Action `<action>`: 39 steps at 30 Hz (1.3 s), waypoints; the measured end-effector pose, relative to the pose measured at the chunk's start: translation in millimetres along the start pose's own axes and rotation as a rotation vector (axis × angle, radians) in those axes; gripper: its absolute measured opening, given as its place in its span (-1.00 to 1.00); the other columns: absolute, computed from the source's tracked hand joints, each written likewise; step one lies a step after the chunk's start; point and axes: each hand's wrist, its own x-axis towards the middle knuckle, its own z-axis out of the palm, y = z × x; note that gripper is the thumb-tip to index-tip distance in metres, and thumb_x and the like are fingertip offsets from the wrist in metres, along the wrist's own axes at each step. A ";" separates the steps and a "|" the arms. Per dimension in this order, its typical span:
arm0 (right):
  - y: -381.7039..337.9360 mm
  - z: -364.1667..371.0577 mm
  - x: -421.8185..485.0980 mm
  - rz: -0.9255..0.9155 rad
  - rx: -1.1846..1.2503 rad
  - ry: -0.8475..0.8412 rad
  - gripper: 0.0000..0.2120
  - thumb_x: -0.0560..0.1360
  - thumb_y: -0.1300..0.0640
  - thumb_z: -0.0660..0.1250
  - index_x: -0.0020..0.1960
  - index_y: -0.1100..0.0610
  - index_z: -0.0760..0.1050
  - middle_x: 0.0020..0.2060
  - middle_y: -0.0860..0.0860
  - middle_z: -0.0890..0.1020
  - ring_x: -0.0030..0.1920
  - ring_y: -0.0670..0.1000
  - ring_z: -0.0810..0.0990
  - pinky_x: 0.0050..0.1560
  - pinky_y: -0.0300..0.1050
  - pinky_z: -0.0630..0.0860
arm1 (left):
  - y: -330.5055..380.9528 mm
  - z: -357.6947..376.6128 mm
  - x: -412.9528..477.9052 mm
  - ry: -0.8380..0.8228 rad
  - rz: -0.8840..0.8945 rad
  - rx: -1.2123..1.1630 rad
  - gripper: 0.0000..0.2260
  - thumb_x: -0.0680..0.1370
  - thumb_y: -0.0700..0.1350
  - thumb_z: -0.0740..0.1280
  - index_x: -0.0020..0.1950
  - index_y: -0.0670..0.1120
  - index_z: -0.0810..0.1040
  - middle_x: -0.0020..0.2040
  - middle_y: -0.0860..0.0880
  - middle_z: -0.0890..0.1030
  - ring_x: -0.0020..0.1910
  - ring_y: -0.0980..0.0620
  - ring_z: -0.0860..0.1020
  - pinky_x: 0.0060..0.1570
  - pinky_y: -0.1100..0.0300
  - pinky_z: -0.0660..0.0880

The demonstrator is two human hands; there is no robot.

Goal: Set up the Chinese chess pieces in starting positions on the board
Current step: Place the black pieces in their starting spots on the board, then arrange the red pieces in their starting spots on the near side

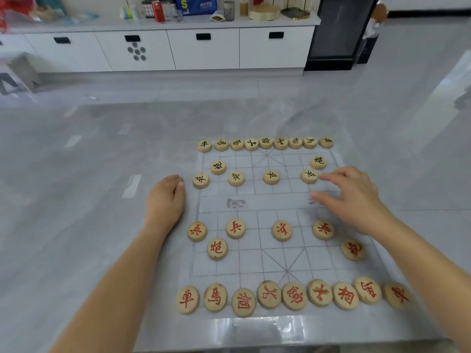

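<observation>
Over right side of board (257, 215), right hand (356, 197) hovering, fingers spread, just beside black soldier (309, 176); risking nudging it off crossing. Left hand (165, 200) resting, fingers loosely curled, empty.

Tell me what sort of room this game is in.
Probably an office pantry or break room: a row of white cabinets with black handles, a red drink can among clutter on the countertop, and what looks like a tall black glass-fronted cooler beside them.
</observation>
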 end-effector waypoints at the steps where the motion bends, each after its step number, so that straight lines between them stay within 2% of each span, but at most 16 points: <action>1: 6.0 -3.0 -11.0 0.018 0.000 -0.003 -0.53 0.44 -0.20 0.28 0.29 -0.06 0.44 0.24 0.00 0.38 0.30 0.08 0.27 0.28 0.04 0.16 | 1.0 -3.0 -1.7 -0.013 -0.037 -0.091 -0.67 0.62 -0.04 0.12 0.19 -0.20 0.55 0.24 -0.09 0.54 0.26 -0.07 0.44 0.20 0.20 0.29; 3: 18.7 -9.5 -28.6 0.061 0.009 0.005 -0.56 0.44 -0.18 0.29 0.27 -0.06 0.47 0.22 0.01 0.39 0.29 0.09 0.28 0.28 0.05 0.17 | 3.1 -10.5 -7.1 -0.049 -0.157 -0.331 -0.73 0.61 -0.01 0.17 0.12 -0.12 0.57 0.11 0.00 0.56 0.16 0.01 0.47 0.12 0.22 0.29; 5: 32.8 -15.8 -42.7 0.106 0.039 0.020 -0.60 0.44 -0.17 0.30 0.23 -0.06 0.50 0.20 0.01 0.41 0.28 0.09 0.29 0.29 0.07 0.19 | 1.9 -16.7 -15.9 -0.013 -0.227 -0.491 -0.68 0.59 0.05 0.18 0.17 -0.10 0.57 0.14 0.03 0.56 0.20 0.05 0.47 0.19 0.19 0.31; 8: 50.9 -19.2 -59.2 0.142 0.082 0.038 -0.65 0.43 -0.18 0.29 0.17 -0.09 0.53 0.18 0.01 0.43 0.27 0.10 0.31 0.30 0.11 0.24 | 1.9 -21.5 -46.5 0.080 -0.221 -0.482 -0.71 0.62 0.01 0.14 0.15 -0.08 0.58 0.18 0.05 0.55 0.21 0.07 0.46 0.24 0.18 0.30; 15: 61.0 -11.2 -86.7 0.139 0.113 -0.013 -0.68 0.44 -0.18 0.28 0.13 -0.10 0.56 0.13 -0.02 0.43 0.24 0.09 0.35 0.25 0.11 0.29 | 13.4 -24.9 -121.9 0.090 -0.125 -0.474 -0.77 0.62 0.02 0.15 0.10 0.03 0.58 0.13 0.15 0.57 0.13 0.25 0.48 0.14 0.20 0.38; 20: 50.6 -3.4 -109.1 0.090 0.161 -0.036 -0.69 0.42 -0.18 0.29 0.11 -0.12 0.55 0.12 -0.04 0.45 0.21 0.07 0.37 0.22 0.15 0.33 | 30.4 -30.2 -148.2 0.080 -0.066 -0.441 -0.79 0.61 -0.03 0.15 0.17 0.04 0.52 0.10 0.26 0.52 0.06 0.44 0.45 -0.04 0.50 0.36; 23: 29.3 9.7 -125.3 -0.017 0.198 -0.041 -0.70 0.39 -0.13 0.35 0.09 -0.08 0.58 0.06 -0.07 0.47 0.15 0.05 0.41 0.19 0.15 0.36 | 34.4 -35.2 -164.2 0.028 -0.073 -0.398 -0.79 0.59 0.06 0.18 0.19 0.10 0.47 0.08 0.26 0.50 0.03 0.43 0.45 -0.11 0.47 0.37; 26: -2.5 26.0 -139.1 -0.127 0.203 -0.012 -0.71 0.40 -0.12 0.38 0.08 -0.05 0.59 0.00 -0.12 0.44 0.08 -0.04 0.38 0.11 0.02 0.35 | 20.2 -38.4 -180.3 0.045 -0.036 -0.265 -0.63 0.45 0.27 0.21 0.19 0.15 0.44 0.06 0.24 0.48 0.07 0.30 0.46 -0.04 0.35 0.39; 28: -30.5 38.1 -146.2 -0.200 0.197 -0.054 -0.64 0.38 -0.20 0.31 0.10 -0.07 0.58 -0.02 -0.16 0.41 0.05 -0.10 0.34 0.07 -0.06 0.28 | 5.7 -41.8 -190.2 0.002 -0.016 -0.239 -0.53 0.37 0.27 0.28 0.23 0.14 0.43 0.10 0.20 0.49 0.10 0.22 0.45 0.03 0.28 0.40; 31: -72.2 59.7 -150.9 -0.320 0.159 -0.152 -0.50 0.30 -0.33 0.13 0.10 -0.12 0.56 -0.02 -0.18 0.41 0.02 -0.11 0.34 0.05 -0.12 0.19 | -4.1 -45.7 -200.5 -0.122 0.044 -0.183 -0.44 0.32 0.25 0.36 0.29 0.16 0.36 0.14 0.24 0.46 0.14 0.24 0.41 0.12 0.24 0.39; 34: -104.7 71.5 -148.3 -0.418 0.065 -0.168 -0.45 0.30 -0.34 0.15 0.18 -0.09 0.49 0.04 -0.14 0.41 0.09 -0.05 0.37 0.08 -0.14 0.18 | -2.6 -42.3 -200.7 -0.104 0.164 -0.023 -0.44 0.32 0.26 0.36 0.27 0.13 0.40 0.11 0.24 0.46 0.11 0.20 0.43 0.12 0.16 0.39; 37: -120.9 80.6 -144.4 -0.415 -0.002 -0.219 -0.43 0.34 -0.35 0.21 0.27 -0.13 0.36 0.13 -0.15 0.32 0.18 -0.07 0.27 0.15 -0.13 0.14 | -0.1 -38.9 -198.9 -0.075 0.192 0.039 -0.52 0.35 0.26 0.34 0.21 0.10 0.49 0.10 0.19 0.51 0.10 0.17 0.44 0.09 0.15 0.39; 39: -126.7 86.2 -143.8 -0.414 0.004 -0.205 -0.43 0.31 -0.36 0.19 0.25 -0.12 0.39 0.11 -0.15 0.34 0.18 -0.06 0.28 0.14 -0.12 0.14 | -1.8 -37.5 -199.0 -0.070 0.200 0.049 -0.58 0.36 0.25 0.32 0.15 0.11 0.53 0.08 0.19 0.51 0.08 0.18 0.42 0.07 0.19 0.37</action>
